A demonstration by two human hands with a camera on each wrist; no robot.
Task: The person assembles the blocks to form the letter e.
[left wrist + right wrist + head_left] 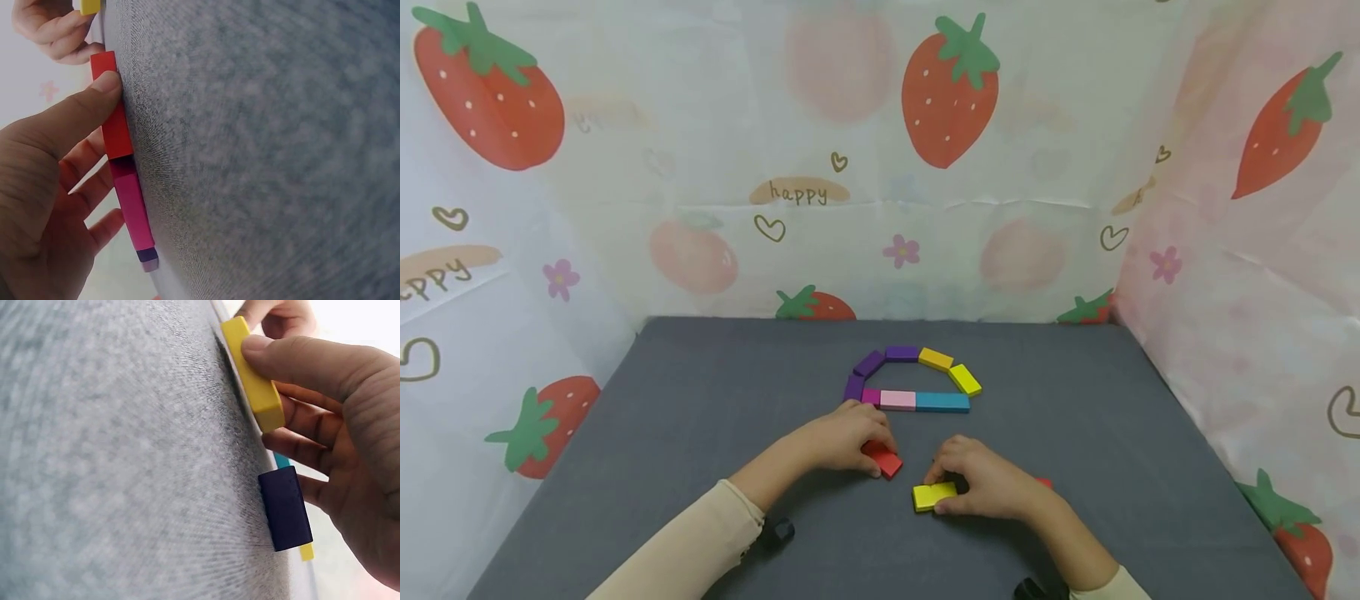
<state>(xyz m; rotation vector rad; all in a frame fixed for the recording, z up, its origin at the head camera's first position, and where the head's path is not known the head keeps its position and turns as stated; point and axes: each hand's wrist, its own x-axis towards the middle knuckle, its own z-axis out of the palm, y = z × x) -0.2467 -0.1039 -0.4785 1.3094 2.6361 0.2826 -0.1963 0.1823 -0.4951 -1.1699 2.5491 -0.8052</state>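
With thumb and fingers, my left hand [847, 437] pinches a red block [883, 460]; its thumb lies along the block's face in the left wrist view. A yellow block [927, 497] is held between the thumb and fingers of my right hand [988, 481], low over the grey cloth. Beyond the hands lies a closed outline of blocks. Its arc runs through purple blocks [902, 354], an orange-yellow block [936, 359] and a bright yellow block [966, 380]. Magenta [871, 396], pink [898, 401] and blue blocks [942, 402] form its straight near side.
A dark navy block [285, 509] stands near the right hand's fingers in the right wrist view. Something small and red [1044, 482] peeks out behind the right wrist. The grey cloth [700, 375] covers the table, and strawberry-printed curtains [865, 275] enclose the back and sides.
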